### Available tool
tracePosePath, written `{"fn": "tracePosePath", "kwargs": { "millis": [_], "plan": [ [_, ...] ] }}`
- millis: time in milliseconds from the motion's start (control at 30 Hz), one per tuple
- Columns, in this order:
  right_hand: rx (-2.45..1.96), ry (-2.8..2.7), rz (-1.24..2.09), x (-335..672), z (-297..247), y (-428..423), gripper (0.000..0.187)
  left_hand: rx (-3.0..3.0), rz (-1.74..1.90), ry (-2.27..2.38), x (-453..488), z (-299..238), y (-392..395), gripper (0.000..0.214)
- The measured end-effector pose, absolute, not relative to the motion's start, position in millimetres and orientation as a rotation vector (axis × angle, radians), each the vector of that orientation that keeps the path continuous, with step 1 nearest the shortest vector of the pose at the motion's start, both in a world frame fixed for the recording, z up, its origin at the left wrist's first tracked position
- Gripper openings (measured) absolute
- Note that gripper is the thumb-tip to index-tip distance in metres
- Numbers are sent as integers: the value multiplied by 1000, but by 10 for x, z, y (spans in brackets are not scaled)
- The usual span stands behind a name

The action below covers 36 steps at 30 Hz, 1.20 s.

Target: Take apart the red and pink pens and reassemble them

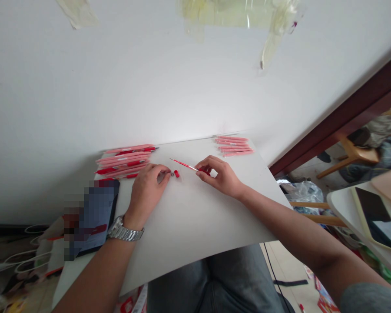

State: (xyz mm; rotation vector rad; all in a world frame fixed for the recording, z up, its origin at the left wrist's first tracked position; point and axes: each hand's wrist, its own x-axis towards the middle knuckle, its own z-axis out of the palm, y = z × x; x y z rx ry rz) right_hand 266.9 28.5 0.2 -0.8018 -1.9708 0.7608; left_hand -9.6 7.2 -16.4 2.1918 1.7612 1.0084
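Observation:
My right hand (220, 176) is closed around a slim red pen refill (184, 164), its thin metal tip pointing left and up. Part of a red pen piece (204, 171) shows between those fingers; the rest is hidden by them. On the left, thumb and forefinger of my left hand (148, 184) are pinched together just above the table. At their tips is a small grey metal part (172, 174); whether it is gripped or lies there I cannot tell. Right beside it lies a short red cylindrical pen part (176, 173) on the white table (189, 217).
Pink and red pens (127, 161) are piled at the table's back left. Several pink pens (235, 146) lie at the back right, near the wall (182, 87). A tablet (99, 217) rests along the left edge. A side table (345, 202) stands at right.

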Motion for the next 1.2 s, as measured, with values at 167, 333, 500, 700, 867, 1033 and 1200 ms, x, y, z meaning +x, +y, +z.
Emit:
{"fn": "tracePosePath", "kwargs": {
  "millis": [167,333,500,700,867,1033,1200],
  "plan": [
    [-798,-1976,757,2667,5,285,12,2196,985,1788,-81,-139,66,9],
    [-790,-1964,764,2669,-9,288,11,2195,941,1817,-70,-115,52,10],
    [-797,-1974,770,2670,-17,294,10,2171,959,1797,-97,-147,63,10],
    [-799,-1963,773,2667,-10,290,10,2161,1025,1797,-97,-158,60,14],
    [-803,-1959,776,2669,0,285,12,2245,1159,1621,-7,-103,39,33],
    [-792,-1955,780,2673,-3,284,11,2374,1069,1532,34,-76,5,49],
    [-791,-1957,782,2675,-3,287,12,2406,974,1513,42,-112,-3,61]
  ]
}}
